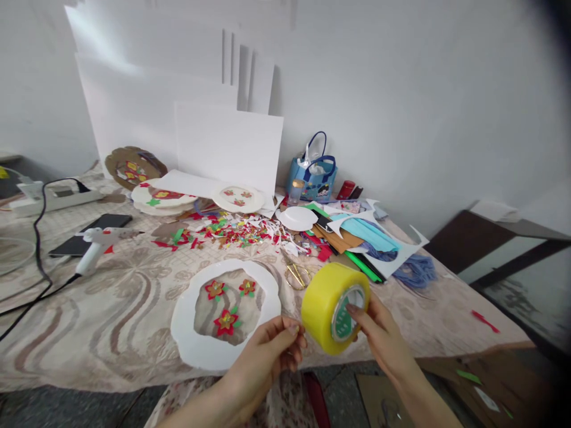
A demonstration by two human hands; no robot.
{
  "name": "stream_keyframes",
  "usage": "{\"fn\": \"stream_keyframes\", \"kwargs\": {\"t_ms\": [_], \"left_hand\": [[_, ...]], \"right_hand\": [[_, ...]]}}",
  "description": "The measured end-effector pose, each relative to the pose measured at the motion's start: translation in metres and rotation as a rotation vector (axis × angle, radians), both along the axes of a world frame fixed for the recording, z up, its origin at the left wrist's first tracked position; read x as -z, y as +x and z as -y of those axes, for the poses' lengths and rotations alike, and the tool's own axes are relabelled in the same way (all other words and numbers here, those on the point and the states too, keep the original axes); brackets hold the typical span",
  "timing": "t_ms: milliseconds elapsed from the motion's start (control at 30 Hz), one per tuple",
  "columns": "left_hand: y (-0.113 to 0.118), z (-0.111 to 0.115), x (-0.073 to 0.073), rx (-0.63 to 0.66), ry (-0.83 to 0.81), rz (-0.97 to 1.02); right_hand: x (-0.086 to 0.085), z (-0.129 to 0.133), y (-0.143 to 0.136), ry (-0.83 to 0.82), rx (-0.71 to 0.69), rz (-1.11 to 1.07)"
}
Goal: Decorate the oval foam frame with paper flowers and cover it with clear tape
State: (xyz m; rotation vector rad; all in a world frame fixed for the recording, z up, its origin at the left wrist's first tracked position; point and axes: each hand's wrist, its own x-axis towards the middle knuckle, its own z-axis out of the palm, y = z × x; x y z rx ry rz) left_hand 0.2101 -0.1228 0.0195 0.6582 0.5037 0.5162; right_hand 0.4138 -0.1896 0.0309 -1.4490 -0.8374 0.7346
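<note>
A big roll of yellow packing tape [322, 303] is held up over the table's front edge. My right hand [379, 333] grips it from the right, with the thumb at its core. Just left of the roll, my left hand [272, 351] is closed, thumb against fingers; whether the tape's loose end is between them I cannot make out. Beside that hand lies a white wavy-edged ring [187, 336] with a see-through middle bearing red and brown flowers [226, 321]. Gold-handled scissors [295, 276] rest behind the roll.
A heap of coloured scraps [241, 230] spreads across the middle. At left are a glue gun [94, 244], a black phone-like slab [84, 233] and a power strip [57, 199] with cables. White boards [227, 148] lean on the wall near a blue bag [314, 178]. Coloured sheets [368, 232] lie right.
</note>
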Motion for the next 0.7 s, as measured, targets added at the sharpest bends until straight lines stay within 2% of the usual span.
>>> {"fn": "stream_keyframes", "kwargs": {"t_ms": [233, 467, 700], "left_hand": [[0.0, -0.002, -0.002, 0.012, -0.007, 0.007], [-0.003, -0.002, 0.003, 0.02, 0.017, -0.004], [-0.011, -0.001, -0.001, 0.04, 0.057, -0.063]], "right_hand": [[-0.001, 0.001, 0.001, 0.001, -0.01, 0.005], [0.001, 0.001, 0.002, -0.009, 0.006, -0.006], [0.001, 0.002, 0.002, -0.009, 0.03, -0.024]]}}
